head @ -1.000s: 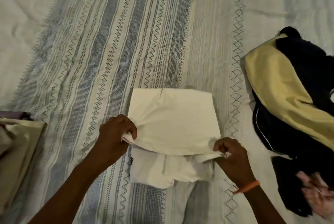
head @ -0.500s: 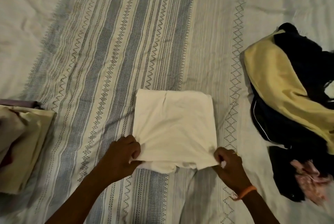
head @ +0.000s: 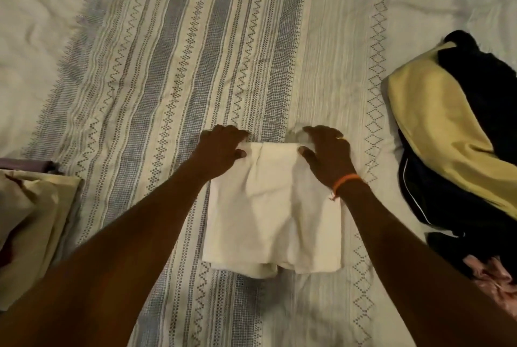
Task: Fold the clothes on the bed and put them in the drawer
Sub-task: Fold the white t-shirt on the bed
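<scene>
A cream-white garment (head: 275, 212) lies folded into a rough rectangle on the striped bed cover (head: 173, 72), in the middle of the view. My left hand (head: 221, 150) grips its far left corner, thumb on top and fingers curled over the edge. At the far right corner my right hand (head: 327, 155), with an orange band at the wrist, pinches the cloth in the same way. An underlayer peeks out at the near edge.
A heap of unfolded clothes sits at the right: a yellow piece (head: 447, 128), dark garments (head: 458, 206) and a pink one (head: 492, 276). A beige folded stack (head: 30, 223) lies at the left edge. The drawer is out of view.
Both hands carried the near edge of the white garment up and away, folding it over to the far edge. The view shifted a little.
</scene>
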The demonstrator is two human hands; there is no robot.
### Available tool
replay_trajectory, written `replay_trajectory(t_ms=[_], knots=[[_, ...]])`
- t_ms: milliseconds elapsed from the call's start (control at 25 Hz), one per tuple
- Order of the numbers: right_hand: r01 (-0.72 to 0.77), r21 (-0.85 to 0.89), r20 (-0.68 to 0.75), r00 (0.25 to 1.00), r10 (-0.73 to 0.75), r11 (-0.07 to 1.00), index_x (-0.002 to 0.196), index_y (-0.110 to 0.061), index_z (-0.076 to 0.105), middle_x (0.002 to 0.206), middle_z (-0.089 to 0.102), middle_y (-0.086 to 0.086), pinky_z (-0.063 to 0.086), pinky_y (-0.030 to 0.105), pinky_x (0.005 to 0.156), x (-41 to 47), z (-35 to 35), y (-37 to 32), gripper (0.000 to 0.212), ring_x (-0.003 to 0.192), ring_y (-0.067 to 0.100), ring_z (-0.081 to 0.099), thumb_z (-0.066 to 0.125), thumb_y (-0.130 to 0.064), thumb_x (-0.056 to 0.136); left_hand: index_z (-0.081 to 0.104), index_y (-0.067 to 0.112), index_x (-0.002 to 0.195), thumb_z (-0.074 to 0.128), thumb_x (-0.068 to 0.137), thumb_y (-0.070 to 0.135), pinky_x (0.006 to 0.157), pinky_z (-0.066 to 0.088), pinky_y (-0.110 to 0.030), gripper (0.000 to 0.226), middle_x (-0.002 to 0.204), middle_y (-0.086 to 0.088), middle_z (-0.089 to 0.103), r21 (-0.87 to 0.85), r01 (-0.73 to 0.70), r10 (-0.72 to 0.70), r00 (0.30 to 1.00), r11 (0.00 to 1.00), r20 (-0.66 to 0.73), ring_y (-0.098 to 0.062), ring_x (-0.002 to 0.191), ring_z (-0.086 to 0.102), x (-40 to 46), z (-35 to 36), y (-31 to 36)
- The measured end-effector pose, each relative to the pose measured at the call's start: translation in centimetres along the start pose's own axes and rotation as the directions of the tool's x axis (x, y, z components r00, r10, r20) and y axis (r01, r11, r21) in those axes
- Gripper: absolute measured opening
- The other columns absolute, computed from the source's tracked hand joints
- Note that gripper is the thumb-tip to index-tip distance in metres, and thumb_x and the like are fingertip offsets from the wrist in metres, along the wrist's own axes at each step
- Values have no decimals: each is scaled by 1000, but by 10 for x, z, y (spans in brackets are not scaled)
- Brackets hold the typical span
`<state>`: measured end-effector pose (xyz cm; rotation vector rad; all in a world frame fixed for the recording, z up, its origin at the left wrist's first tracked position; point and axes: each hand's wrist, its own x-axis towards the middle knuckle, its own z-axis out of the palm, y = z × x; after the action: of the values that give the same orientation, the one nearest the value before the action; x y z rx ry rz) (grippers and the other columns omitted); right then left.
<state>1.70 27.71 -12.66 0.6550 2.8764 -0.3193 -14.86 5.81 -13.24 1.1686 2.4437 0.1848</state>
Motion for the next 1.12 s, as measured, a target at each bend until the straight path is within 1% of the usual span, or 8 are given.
replay_trajectory(t_ms=[120, 240, 360, 440, 560, 680, 920, 1120], knots=[[98, -183, 219, 974, -56, 978, 120, -18, 57, 116, 66, 9, 37, 42, 91, 23, -4, 10, 35, 109, 33, 58, 39, -43, 102, 61, 21, 119, 47, 100, 29, 96, 33, -42, 26, 117, -4, 66, 104, -48, 46, 999, 993, 19, -28, 110, 56, 17, -7, -12], [-107, 93, 246, 966, 82, 990, 118, -20, 62, 116, 68, 13, 45, 38, 90, 23, -10, 37, 37, 107, 33, 61, 40, -44, 102, 64, 17, 112, 52, 95, 20, 90, 41, -40, 21, 104, -5, 71, 169, 21, -18, 1000, 985, -21, -29, 99, 63, 9, -8, -33], [-169, 280, 176, 977, 123, 945, 104, -16, 66, 101, 70, 6, 47, 34, 83, 22, -3, 37, 38, 98, 27, 63, 52, -51, 95, 66, 18, 101, 51, 95, 38, 79, 49, -37, 26, 93, -5, 71, -149, 77, -100, 982, 986, -157, -28, 89, 65, 2, -5, -25], [-153, 356, 163, 982, 100, 922, 89, -14, 63, 85, 64, 1, 40, 29, 73, 26, -11, 37, 35, 84, 21, 60, 68, -49, 86, 63, 16, 95, 45, 93, 58, 71, 46, -35, 45, 87, -1, 65, -370, 60, -104, 990, 927, -99, -23, 82, 62, 5, -6, -18], [-80, 277, 409, 912, -42, 958, 87, -20, 63, 89, 61, -1, 37, 26, 73, 21, -38, 42, 28, 87, 18, 58, 79, -40, 78, 59, 18, 120, 66, 83, 57, 94, 45, -40, 54, 117, -1, 63, -247, 57, -3, 978, 967, 211, -22, 110, 57, 2, -21, -14], [-3, 197, 514, 852, -100, 980, 71, -28, 54, 79, 56, -2, 34, 26, 65, 7, -73, 34, 27, 82, 20, 55, 79, -34, 80, 53, 18, 135, 63, 88, 49, 110, 23, -41, 57, 137, -3, 53, -37, 52, -40, 963, 998, 268, -24, 130, 42, -15, -49, -9], [135, 323, 37, 987, -155, 937, 75, -17, 59, 71, 54, -1, 30, 12, 59, -46, -170, -1, 22, 72, 21, 54, 82, -16, 76, 68, 17, 104, 72, 84, 39, 87, 30, -37, 30, 107, -4, 61, -48, 21, -28, 990, 999, -139, -26, 104, 55, -99, -150, 25], [309, 359, -264, 939, -222, 881, 82, -10, 63, 81, 56, -1, 33, 17, 70, -156, -174, -24, 18, 77, 13, 49, 72, 2, 72, 67, 20, 80, 79, 69, 14, 74, 40, -38, 17, 82, -2, 68, 106, -86, 124, 891, 991, -436, -25, 76, 62, -213, -131, 48]])
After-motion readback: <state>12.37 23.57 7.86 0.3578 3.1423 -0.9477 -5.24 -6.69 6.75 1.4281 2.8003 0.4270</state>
